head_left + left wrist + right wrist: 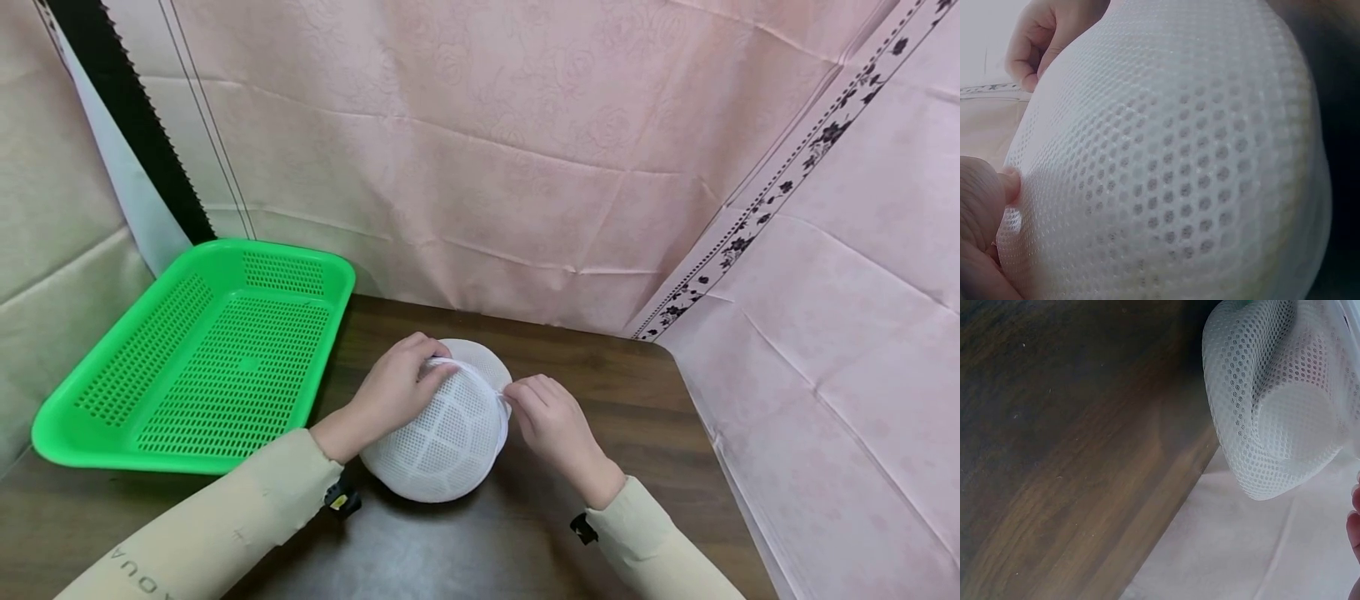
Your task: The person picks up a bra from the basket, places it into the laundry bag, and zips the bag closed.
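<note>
A round white mesh laundry bag [438, 442] sits over the table in front of me, its rounded side facing me and a white zipper band running across its upper right. My left hand [397, 385] grips the bag's upper left edge, thumb on the mesh and fingers behind. At the band's right end, my right hand [551, 421] pinches a small bit between thumb and forefinger; the fingertips hide most of it. In the left wrist view the mesh [1172, 169] fills most of the picture. A pale round shape [1297, 422] shows through the mesh in the right wrist view.
A green perforated plastic basket [247, 362] stands on the left of the dark wooden table [600, 375]. Pale pink patterned cloth [487, 150] hangs behind the table and along its sides. A black wrist strap [342, 500] shows at the left sleeve.
</note>
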The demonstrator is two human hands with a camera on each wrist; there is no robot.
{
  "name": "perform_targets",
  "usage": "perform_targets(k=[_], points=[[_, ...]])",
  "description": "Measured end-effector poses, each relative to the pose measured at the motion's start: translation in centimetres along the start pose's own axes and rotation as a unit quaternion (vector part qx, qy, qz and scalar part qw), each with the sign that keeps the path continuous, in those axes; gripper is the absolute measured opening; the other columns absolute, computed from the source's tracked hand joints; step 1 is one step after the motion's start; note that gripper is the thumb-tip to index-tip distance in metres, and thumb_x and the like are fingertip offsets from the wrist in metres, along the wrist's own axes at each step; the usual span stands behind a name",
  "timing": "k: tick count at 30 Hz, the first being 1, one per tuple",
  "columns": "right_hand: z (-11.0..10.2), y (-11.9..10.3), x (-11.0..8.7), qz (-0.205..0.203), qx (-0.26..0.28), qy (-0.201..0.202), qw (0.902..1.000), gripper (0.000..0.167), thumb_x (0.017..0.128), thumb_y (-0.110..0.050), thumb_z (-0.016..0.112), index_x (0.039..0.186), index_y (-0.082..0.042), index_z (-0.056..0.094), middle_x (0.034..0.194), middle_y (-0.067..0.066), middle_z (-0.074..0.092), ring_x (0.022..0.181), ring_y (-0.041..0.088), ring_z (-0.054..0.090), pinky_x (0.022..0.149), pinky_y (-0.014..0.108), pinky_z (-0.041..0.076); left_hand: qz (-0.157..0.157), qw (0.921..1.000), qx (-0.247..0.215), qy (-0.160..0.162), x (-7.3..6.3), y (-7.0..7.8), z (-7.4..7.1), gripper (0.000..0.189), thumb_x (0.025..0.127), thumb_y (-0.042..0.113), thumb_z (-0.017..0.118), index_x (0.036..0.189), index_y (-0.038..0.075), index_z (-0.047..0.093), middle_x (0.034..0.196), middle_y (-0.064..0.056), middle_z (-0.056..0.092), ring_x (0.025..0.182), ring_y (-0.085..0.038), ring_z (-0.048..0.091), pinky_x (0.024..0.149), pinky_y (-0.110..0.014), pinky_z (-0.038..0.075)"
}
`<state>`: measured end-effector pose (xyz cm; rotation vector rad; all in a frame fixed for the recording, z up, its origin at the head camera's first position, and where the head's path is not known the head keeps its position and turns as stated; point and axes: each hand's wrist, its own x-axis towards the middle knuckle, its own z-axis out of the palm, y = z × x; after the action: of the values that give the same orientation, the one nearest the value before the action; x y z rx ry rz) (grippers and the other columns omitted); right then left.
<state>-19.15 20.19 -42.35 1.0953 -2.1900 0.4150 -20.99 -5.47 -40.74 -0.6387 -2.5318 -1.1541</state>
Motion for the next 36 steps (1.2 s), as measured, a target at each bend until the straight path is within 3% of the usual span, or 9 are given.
perform_targets(k=[6,18,22,30,36], points=[[0.1,0.2,-0.5,0.004,0.003,-0.004,1.0,0.013,0.087,0.0,0.068,0.098,-0.007,0.064,0.092,0.0,0.064,0.083,0.018,0.059,0.075,0.033,0.049,-0.006,0.9998,-0.013,0.013,0.0,-0.3,-0.3,0.013,0.092,0.031,0.067,0.093,0.018,0.065,0.09,0.005,0.056,0.08,-0.014,0.053,0.075,-0.034,0.046],[0.0,0.1,-0.6,0.007,0.002,-0.01,0.9999,0.013,0.088,-0.001,0.067,0.099,-0.007,0.064,0.093,-0.001,0.064,0.085,0.018,0.059,0.077,0.033,0.049,-0.017,0.9996,-0.022,0.003,-0.1,-0.6,-0.5,0.013,0.093,0.031,0.065,0.093,0.018,0.062,0.091,0.004,0.055,0.081,-0.015,0.053,0.076,-0.033,0.046],[-0.1,0.2,-0.8,0.007,0.002,-0.015,0.9999,0.009,0.09,-0.003,0.065,0.099,-0.007,0.064,0.094,0.0,0.064,0.086,0.018,0.059,0.078,0.033,0.049,-0.027,0.9993,-0.021,0.015,-0.1,-0.9,-0.7,0.012,0.093,0.029,0.066,0.095,0.017,0.063,0.091,0.004,0.054,0.08,-0.015,0.053,0.075,-0.034,0.046],[-0.1,0.3,-1.2,-0.002,0.005,0.004,1.0,0.006,0.095,-0.007,0.059,0.097,-0.006,0.065,0.093,-0.001,0.064,0.084,0.017,0.06,0.076,0.033,0.049,-0.052,0.9982,-0.023,0.016,0.0,-1.2,-1.2,0.014,0.094,0.03,0.064,0.098,0.016,0.062,0.092,0.003,0.054,0.082,-0.016,0.053,0.078,-0.035,0.045],[0.0,0.3,-0.9,0.0,0.007,0.009,0.9999,0.009,0.097,-0.011,0.057,0.098,-0.006,0.065,0.094,-0.001,0.064,0.085,0.017,0.059,0.076,0.033,0.049,-0.05,0.9983,-0.019,0.022,0.2,-1.1,-1.2,0.016,0.094,0.029,0.064,0.103,0.015,0.062,0.098,0.001,0.054,0.087,-0.017,0.053,0.082,-0.036,0.046]])
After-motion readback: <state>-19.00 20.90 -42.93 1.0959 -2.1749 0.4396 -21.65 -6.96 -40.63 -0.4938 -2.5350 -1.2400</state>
